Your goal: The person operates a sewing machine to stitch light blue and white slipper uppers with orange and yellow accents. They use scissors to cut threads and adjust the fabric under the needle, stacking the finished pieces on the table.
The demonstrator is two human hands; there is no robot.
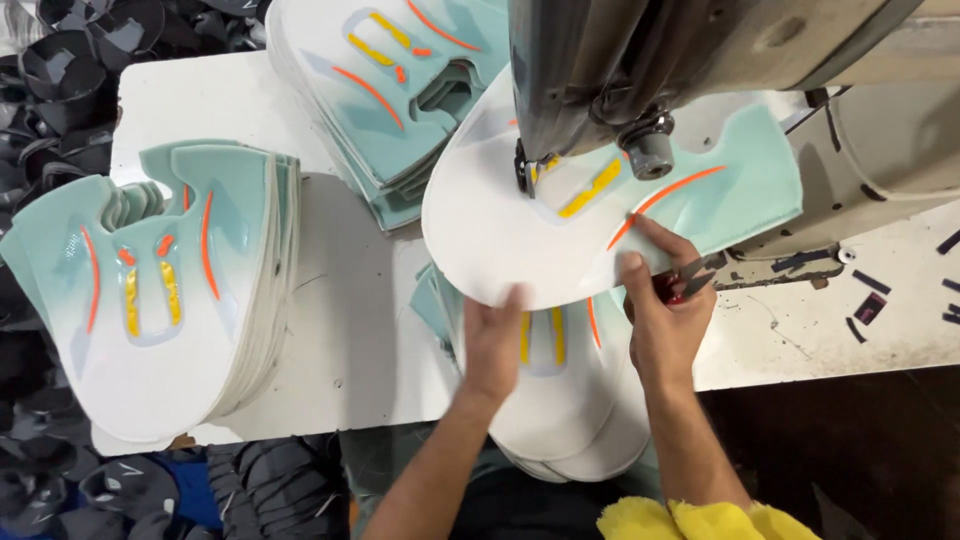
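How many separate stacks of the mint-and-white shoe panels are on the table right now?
3: one stack at the left edge, one at top centre, one under the hands near the front edge. One more panel lies under the sewing machine.
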